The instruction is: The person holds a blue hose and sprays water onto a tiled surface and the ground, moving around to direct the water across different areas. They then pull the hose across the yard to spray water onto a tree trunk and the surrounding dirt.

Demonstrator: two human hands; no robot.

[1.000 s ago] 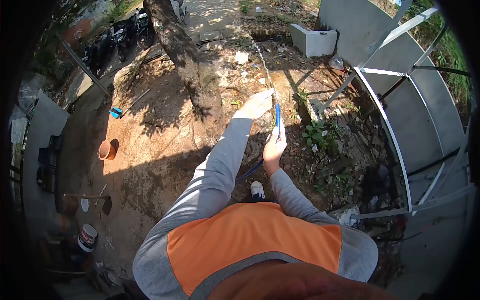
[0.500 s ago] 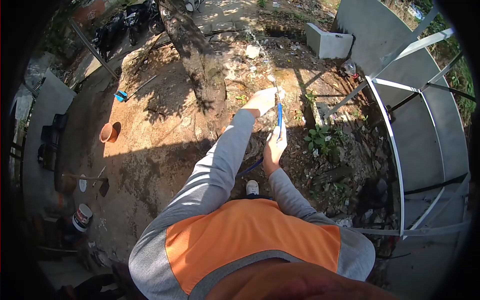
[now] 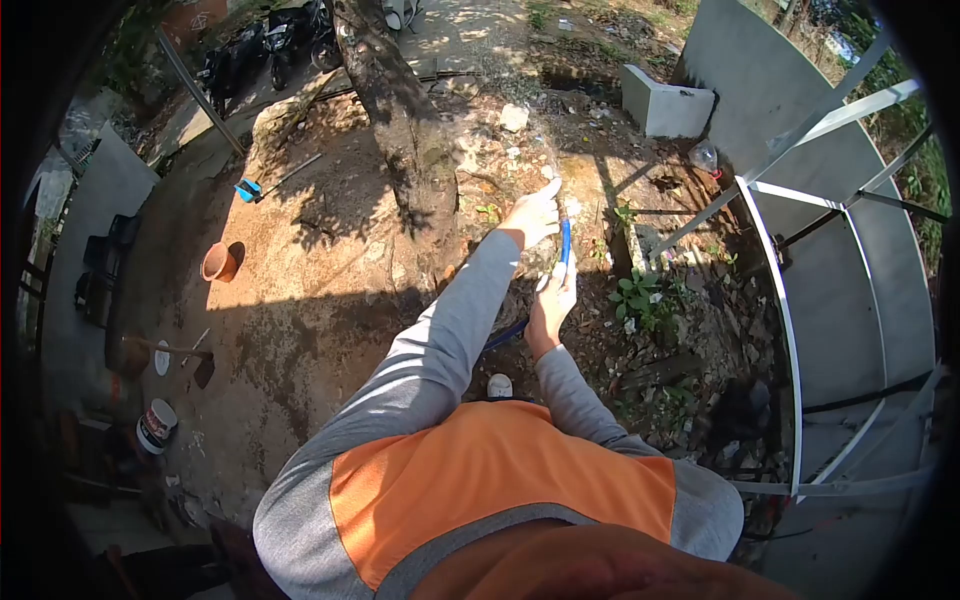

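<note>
A thin blue hose runs between my two hands, and its lower part trails down toward my feet. My left hand is stretched forward and pinches the hose's far end. My right hand sits closer to my body and grips the hose below that. Both arms wear grey sleeves under an orange vest. A white shoe toe shows below my hands on the bare earth.
A tree trunk rises just left of my hands. A grey metal frame structure curves along the right. Green weeds, a concrete block, a clay pot, a paint can and parked motorbikes lie around.
My left hand has slid down along the hose toward my right hand, so less blue hose shows between them. The view has shifted slightly.
</note>
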